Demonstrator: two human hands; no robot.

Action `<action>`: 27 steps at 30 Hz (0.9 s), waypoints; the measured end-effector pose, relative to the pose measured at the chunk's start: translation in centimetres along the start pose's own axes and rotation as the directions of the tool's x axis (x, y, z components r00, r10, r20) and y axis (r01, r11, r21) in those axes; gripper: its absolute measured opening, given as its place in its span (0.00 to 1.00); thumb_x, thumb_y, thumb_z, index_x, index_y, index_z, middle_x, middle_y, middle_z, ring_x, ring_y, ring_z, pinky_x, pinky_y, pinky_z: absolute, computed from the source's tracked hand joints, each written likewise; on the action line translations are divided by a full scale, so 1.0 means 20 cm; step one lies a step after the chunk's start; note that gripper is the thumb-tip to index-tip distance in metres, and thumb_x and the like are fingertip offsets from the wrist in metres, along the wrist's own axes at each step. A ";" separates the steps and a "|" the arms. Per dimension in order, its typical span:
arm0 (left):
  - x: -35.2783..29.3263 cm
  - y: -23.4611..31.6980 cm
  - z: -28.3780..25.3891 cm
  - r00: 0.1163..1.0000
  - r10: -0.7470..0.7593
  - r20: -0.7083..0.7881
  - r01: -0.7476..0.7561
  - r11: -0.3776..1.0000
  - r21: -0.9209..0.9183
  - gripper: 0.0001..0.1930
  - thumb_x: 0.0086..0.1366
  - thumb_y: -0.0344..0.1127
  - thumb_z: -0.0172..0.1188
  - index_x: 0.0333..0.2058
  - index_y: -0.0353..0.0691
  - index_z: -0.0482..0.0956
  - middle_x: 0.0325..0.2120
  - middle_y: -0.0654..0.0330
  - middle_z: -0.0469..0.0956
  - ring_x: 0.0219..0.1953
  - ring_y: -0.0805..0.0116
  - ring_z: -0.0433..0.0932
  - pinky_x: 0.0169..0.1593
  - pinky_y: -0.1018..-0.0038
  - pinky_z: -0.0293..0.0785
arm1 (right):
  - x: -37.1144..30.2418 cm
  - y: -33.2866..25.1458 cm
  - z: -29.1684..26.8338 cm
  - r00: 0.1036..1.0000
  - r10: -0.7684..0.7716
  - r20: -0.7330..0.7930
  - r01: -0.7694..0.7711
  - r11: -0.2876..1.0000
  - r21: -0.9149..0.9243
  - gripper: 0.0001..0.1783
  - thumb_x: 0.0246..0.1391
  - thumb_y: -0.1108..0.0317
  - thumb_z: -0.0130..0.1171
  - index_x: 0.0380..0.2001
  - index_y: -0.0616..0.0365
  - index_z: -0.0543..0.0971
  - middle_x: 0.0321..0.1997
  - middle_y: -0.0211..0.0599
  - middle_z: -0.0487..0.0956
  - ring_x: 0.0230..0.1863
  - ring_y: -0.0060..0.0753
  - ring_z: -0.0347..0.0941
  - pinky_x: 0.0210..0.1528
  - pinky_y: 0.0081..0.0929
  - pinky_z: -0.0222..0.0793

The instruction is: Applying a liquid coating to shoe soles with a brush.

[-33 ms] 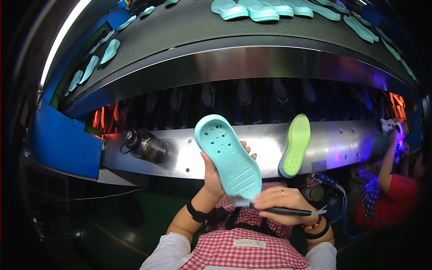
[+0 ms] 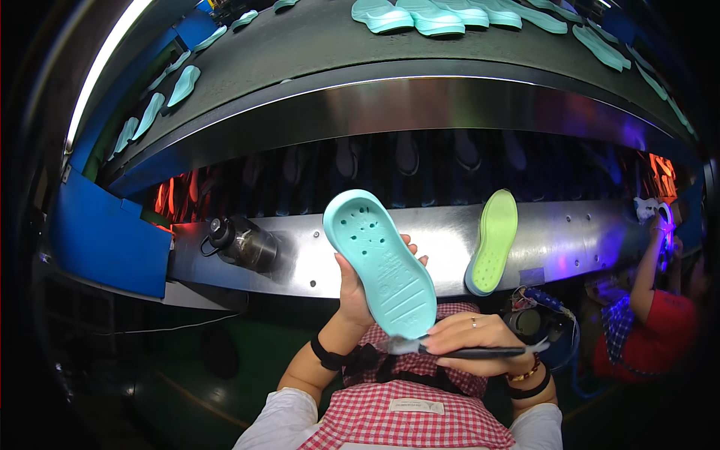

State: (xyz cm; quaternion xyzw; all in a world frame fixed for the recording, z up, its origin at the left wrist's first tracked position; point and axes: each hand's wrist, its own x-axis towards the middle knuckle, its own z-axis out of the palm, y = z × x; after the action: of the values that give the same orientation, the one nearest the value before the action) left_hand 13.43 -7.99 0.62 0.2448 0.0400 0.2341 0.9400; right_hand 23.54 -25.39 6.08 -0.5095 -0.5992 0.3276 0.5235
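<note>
A turquoise shoe sole (image 2: 381, 262) is tilted in front of me, its hollow inner side facing up with small holes at the far end and ridges nearer. My left hand (image 2: 356, 289) grips it from beneath, thumb on the left edge and fingertips showing on the right. My right hand (image 2: 476, 341) is closed around a black-handled brush (image 2: 480, 352), whose pale, blurred bristles lie just at the near end of the sole. Whether they touch it I cannot tell. To the right, a sole with a yellow-green inner face (image 2: 496, 240) rests on the metal ledge.
A dark bottle (image 2: 251, 244) lies on the metal ledge (image 2: 300, 225) at left. Beyond runs a dark conveyor belt (image 2: 300, 45) carrying several turquoise soles (image 2: 433, 19). Under it is a dark slot with orange glow at both ends. A co-worker in red (image 2: 664, 330) is at right.
The brush bristles have shifted slightly down and left, off the sole's near edge. My right hand moved a little with them; the sole stays nearly still.
</note>
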 end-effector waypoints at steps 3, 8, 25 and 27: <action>0.01 0.03 0.06 0.999 0.045 -0.017 -0.044 0.997 0.064 0.41 0.54 0.71 0.33 0.54 0.42 0.59 0.48 0.54 0.66 0.50 0.59 0.67 0.57 0.53 0.59 | -0.02 0.08 -0.04 0.983 0.062 -0.173 -0.006 0.952 0.305 0.11 0.39 0.79 0.61 0.31 0.64 0.78 0.37 0.41 0.78 0.46 0.38 0.71 0.52 0.32 0.63; -0.02 0.03 0.12 0.997 -0.079 0.004 0.077 0.982 0.170 0.36 0.58 0.65 0.31 0.56 0.43 0.56 0.52 0.53 0.63 0.55 0.55 0.62 0.58 0.53 0.56 | -0.03 0.18 0.08 0.867 0.367 -0.337 0.042 0.620 0.784 0.11 0.47 0.79 0.54 0.37 0.67 0.73 0.40 0.46 0.75 0.44 0.35 0.71 0.49 0.28 0.66; -0.01 -0.01 0.05 0.997 -0.071 0.009 0.068 0.981 0.181 0.37 0.58 0.61 0.39 0.57 0.38 0.52 0.51 0.46 0.62 0.51 0.49 0.67 0.54 0.55 0.63 | 0.09 0.02 -0.08 0.947 0.051 -0.318 -0.021 0.995 0.095 0.12 0.38 0.80 0.60 0.31 0.65 0.78 0.36 0.46 0.78 0.39 0.37 0.75 0.44 0.27 0.70; -0.01 0.01 0.04 0.997 -0.072 0.019 0.065 0.966 0.251 0.37 0.58 0.61 0.39 0.57 0.38 0.52 0.51 0.46 0.62 0.51 0.49 0.67 0.54 0.55 0.63 | 0.09 0.02 -0.09 0.977 0.024 -0.213 -0.005 0.996 0.090 0.11 0.38 0.80 0.61 0.31 0.65 0.78 0.36 0.46 0.78 0.39 0.37 0.75 0.44 0.27 0.70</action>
State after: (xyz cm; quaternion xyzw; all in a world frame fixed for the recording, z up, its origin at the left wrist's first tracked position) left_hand 13.33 -8.24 1.47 0.3630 0.0646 0.1909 0.9097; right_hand 25.50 -23.93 6.68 -0.5223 -0.5207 0.3009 0.6046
